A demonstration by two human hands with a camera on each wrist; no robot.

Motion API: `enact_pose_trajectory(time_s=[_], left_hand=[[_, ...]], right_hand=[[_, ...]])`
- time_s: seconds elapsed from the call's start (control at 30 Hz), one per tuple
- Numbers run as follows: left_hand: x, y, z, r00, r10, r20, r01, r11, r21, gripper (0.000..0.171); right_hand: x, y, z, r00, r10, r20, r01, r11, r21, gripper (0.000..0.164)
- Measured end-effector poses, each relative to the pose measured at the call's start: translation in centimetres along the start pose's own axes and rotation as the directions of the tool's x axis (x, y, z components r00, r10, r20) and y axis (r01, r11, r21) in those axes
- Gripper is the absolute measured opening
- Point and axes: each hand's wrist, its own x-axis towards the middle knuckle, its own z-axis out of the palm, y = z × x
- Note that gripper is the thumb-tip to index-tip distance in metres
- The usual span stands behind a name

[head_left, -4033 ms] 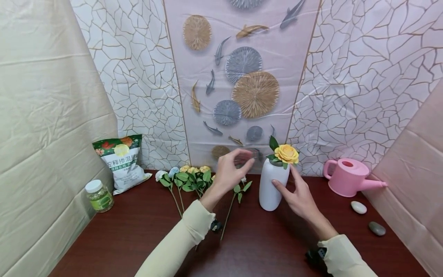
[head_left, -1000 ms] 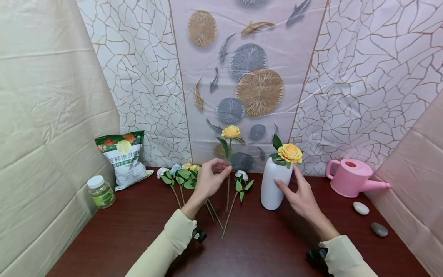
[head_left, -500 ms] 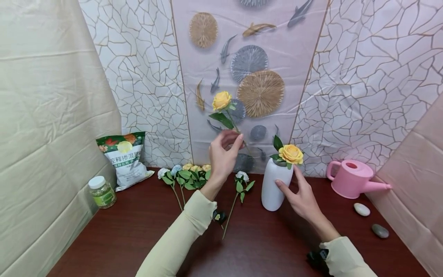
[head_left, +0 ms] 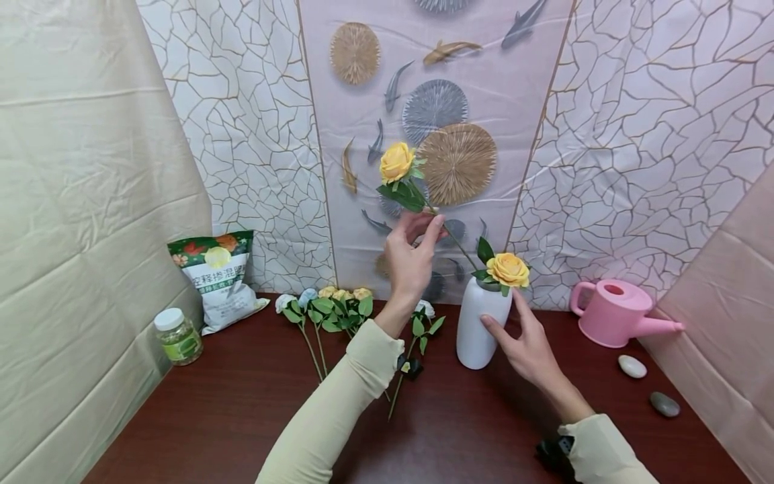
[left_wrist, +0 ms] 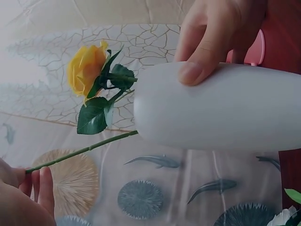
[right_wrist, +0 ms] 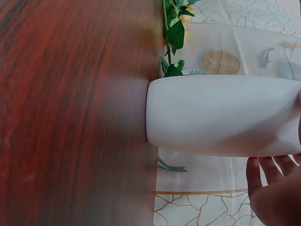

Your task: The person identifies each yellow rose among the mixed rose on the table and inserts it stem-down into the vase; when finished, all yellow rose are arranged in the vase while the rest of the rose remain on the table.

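Note:
My left hand [head_left: 412, 252] pinches the green stem of a yellow rose [head_left: 396, 163], raised up and left of the vase. The stem slants down to the right, its lower end at the mouth of the white vase [head_left: 480, 329]; in the left wrist view the stem [left_wrist: 89, 148] meets the rim edge. Another yellow rose [head_left: 508, 269] stands in the vase, its bloom leaning right over the rim. My right hand [head_left: 529, 346] holds the upright vase by its upper side, thumb in front; in the right wrist view its fingers [right_wrist: 270, 172] lie along the wall.
Several white, blue and yellow roses [head_left: 326, 309] lie on the dark red table [head_left: 242, 417], with a white one [head_left: 425, 309] nearer the vase. At left are a fertilizer bag [head_left: 220, 282] and a lidded jar [head_left: 178, 336]. A pink watering can [head_left: 613, 312] and two stones [head_left: 632, 366] sit at right.
My left hand has lifted a yellow rose from the table group, moved it up and right, and tilted its stem toward the vase mouth. My right hand has stayed on the vase.

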Motion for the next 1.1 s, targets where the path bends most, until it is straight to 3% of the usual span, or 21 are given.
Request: enact_pose_trajectory(time_s=[0.3,0.53,0.9,1.1], left_hand=[[0.3,-2.5,0.3,0.999,0.019,0.046,-0.017,0.999,-0.049,0.020],[-0.5,-1.7,0.8,0.996,0.027,0.082,-0.025,0.999,-0.031,0.019],[-2.0,-5.7,1.5,0.985,-0.092,0.144,0.067,0.984,0.164,0.020],[-2.7,-6.9,1.8,0.970,-0.168,0.178,0.129,0.969,0.210,0.022]], right_hand=[[0.4,2.0,0.4,1.000,-0.002,-0.004,0.002,1.000,0.004,0.078],[0.0,-0.4,0.1,1.000,-0.003,-0.004,0.003,1.000,-0.019,0.076],[0.6,3.3,0.8,1.000,-0.007,-0.016,0.007,1.000,0.004,0.079],[0.3,1.4,0.5,1.000,-0.015,-0.020,0.015,1.000,0.016,0.076]])
